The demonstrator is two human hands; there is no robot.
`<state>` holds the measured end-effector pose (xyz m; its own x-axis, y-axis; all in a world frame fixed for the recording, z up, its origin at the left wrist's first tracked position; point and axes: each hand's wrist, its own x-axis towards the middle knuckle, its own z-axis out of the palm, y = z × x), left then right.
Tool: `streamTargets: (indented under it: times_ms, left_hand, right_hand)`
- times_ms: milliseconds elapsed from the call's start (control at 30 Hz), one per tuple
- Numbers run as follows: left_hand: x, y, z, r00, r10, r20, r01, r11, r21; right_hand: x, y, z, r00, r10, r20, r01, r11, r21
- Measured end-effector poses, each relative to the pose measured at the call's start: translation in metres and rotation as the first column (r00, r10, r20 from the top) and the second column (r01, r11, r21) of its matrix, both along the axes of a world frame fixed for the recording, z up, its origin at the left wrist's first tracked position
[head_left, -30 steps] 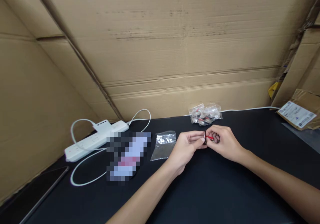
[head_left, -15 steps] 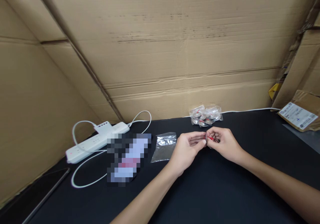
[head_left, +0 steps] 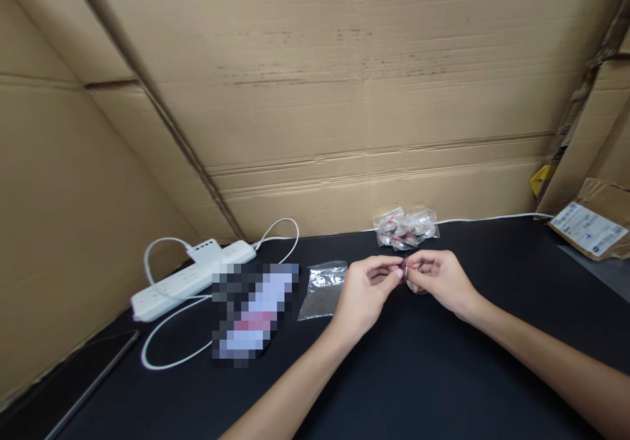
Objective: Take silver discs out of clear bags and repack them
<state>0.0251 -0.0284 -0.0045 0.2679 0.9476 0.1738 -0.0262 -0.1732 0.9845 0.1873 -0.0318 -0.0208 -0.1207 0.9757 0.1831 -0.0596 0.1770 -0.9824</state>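
Observation:
Between my two hands is a small round, shiny piece with a red part (head_left: 417, 288), seen partly edge-on. My left hand (head_left: 369, 289) pinches its left side between thumb and fingertips. Closed on the right side is my right hand (head_left: 440, 281), its curled fingers hiding much of the piece, so its exact kind does not show. A flat clear plastic bag (head_left: 322, 292) lies just left of my left hand. Beyond the hands, several small clear bags (head_left: 406, 229) are heaped, with similar round shiny pieces and red bits inside.
On the left lie a white power strip (head_left: 191, 279) with a plugged-in adapter, a looped white cable (head_left: 142, 355) and a pixelated item (head_left: 260, 312). A dark flat device (head_left: 73, 381) sits at the lower left. Cardboard walls (head_left: 344, 99) surround the black table (head_left: 394, 387); a labelled package (head_left: 590, 227) is at right.
The round piece has turned slightly, and more of its lower rim shows under my right hand. Both hands stay nearly in the same place, with small finger shifts.

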Motion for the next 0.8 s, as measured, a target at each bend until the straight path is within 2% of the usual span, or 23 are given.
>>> streamTargets:
  times_ms: [100, 167, 300, 367, 600, 700, 800]
  left_hand:
    - [0.000, -0.002, 0.004, 0.999, -0.009, 0.049, 0.013, 0.997, -0.079]
    - [0.000, -0.003, 0.007, 0.997, -0.014, 0.082, 0.023, 0.994, -0.108]
    - [0.000, -0.004, 0.010, 0.991, -0.028, 0.130, 0.047, 0.988, -0.149]
    - [0.000, -0.004, 0.010, 0.990, -0.025, 0.142, 0.048, 0.986, -0.161]
    - [-0.002, -0.003, 0.013, 0.984, -0.011, 0.177, 0.046, 0.980, -0.192]
    - [-0.002, -0.003, 0.014, 0.983, -0.019, 0.181, 0.054, 0.980, -0.191]
    - [-0.002, -0.003, 0.016, 0.983, -0.022, 0.182, 0.058, 0.979, -0.195]
  right_hand:
    - [0.001, -0.001, -0.001, 0.998, -0.018, 0.068, 0.012, 0.997, 0.080]
    - [0.001, -0.004, 0.000, 0.985, -0.063, 0.163, 0.031, 0.981, 0.190]
    - [0.003, -0.009, 0.008, 0.900, -0.219, 0.378, 0.023, 0.888, 0.459]
    - [0.004, -0.011, 0.012, 0.870, -0.258, 0.419, 0.000, 0.851, 0.525]
    - [0.004, -0.014, 0.017, 0.854, -0.242, 0.460, -0.070, 0.823, 0.563]
    - [0.005, -0.013, 0.015, 0.850, -0.264, 0.457, -0.059, 0.813, 0.579]
    - [0.005, -0.012, 0.012, 0.864, -0.261, 0.431, -0.033, 0.824, 0.565]
